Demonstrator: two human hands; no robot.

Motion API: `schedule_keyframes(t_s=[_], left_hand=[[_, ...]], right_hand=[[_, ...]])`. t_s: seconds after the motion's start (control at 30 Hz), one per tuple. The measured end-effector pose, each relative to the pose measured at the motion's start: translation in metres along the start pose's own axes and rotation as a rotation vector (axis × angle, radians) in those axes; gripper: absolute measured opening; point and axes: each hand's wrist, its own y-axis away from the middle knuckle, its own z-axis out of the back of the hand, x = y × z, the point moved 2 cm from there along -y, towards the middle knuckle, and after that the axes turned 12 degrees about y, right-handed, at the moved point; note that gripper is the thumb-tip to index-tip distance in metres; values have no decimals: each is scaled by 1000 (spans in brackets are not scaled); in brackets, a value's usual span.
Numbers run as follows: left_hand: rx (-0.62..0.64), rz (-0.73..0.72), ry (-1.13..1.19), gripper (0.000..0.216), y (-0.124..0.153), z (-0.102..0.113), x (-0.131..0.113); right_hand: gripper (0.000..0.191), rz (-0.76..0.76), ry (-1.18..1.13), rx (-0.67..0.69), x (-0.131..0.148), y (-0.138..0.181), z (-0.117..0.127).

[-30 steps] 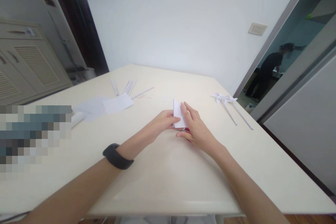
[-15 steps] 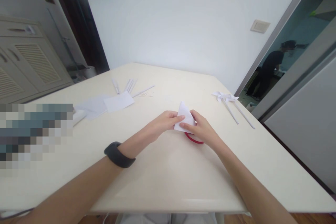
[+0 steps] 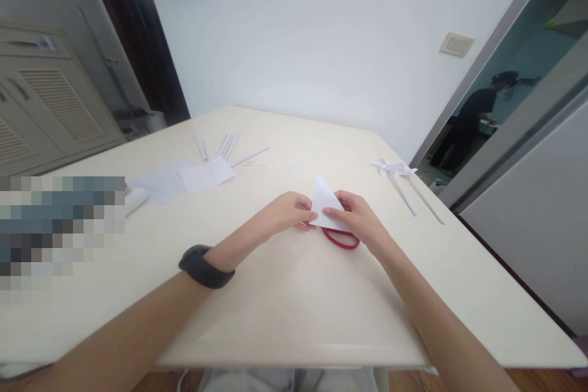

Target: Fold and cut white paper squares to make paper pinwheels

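One white paper triangle (image 3: 325,197) is pinched under the thumbs of left hand (image 3: 289,211) and right hand (image 3: 359,213) (red-handled scissors (image 3: 340,246) peek out beneath); matching edges before pressing should sharpen creases.

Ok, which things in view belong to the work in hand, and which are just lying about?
In the work:
paper triangle, held in the right hand, left hand at its edge
red-handled scissors, by the look, mostly hidden
probably the sheets, sticks and pinwheels, white like the paper

Likely just there:
cabinet
wall switch
wristband being worn
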Motion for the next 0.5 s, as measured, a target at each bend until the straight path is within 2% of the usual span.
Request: schedule_keyframes(t_s=[0.13,0.5], left_hand=[[2,11,-58,27,-2,3,0],[76,-2,-157,17,-7,12,7]], right_hand=[[16,-7,-23,22,-2,0,0],[15,-28,-52,26,0,1,2]])
